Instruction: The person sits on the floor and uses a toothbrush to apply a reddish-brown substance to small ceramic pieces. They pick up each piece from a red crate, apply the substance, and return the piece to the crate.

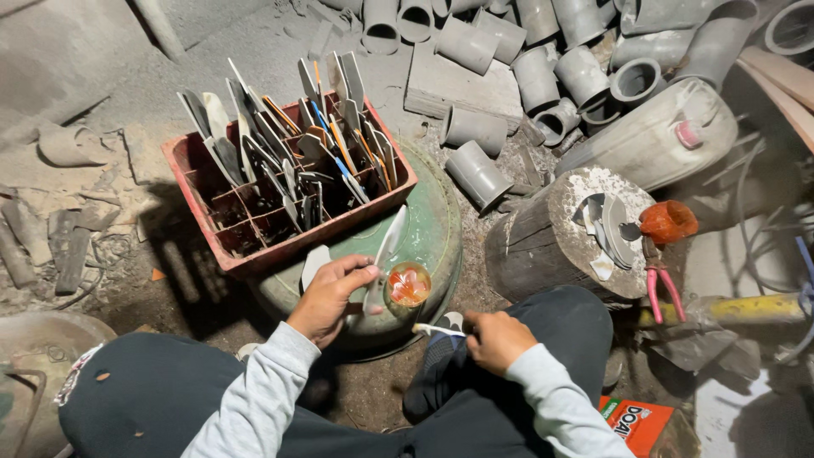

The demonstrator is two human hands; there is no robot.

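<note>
The left hand (326, 293) is gripping a long pale curved blade-shaped piece (386, 254) by its lower end, fingers clenched around it, and the piece is slanting up and to the right from the hand, over the rim of a green round drum (437, 229). Just beside that hand, to its right, a small round tin (409, 285) holding orange-red paint or paste is sitting on the drum's near edge, almost touching the gripped piece. The right hand (496, 339) is closing in a fist around a thin white stick or brush (439, 330), whose tip is pointing left toward the tin and lying just below it. A red plastic crate (212, 170) with dividers is resting on the drum behind the hands, and many similar pale and dark blades, some edged in orange or blue, are standing upright in its compartments. To the right, a wooden stump (534, 246) is bearing a few grey cut-out pieces, with an orange lump (668, 221) and pink-handled pliers (660, 284) at its edge. Grey pipe sections (543, 68) are lying heaped on the dusty ground beyond.
</note>
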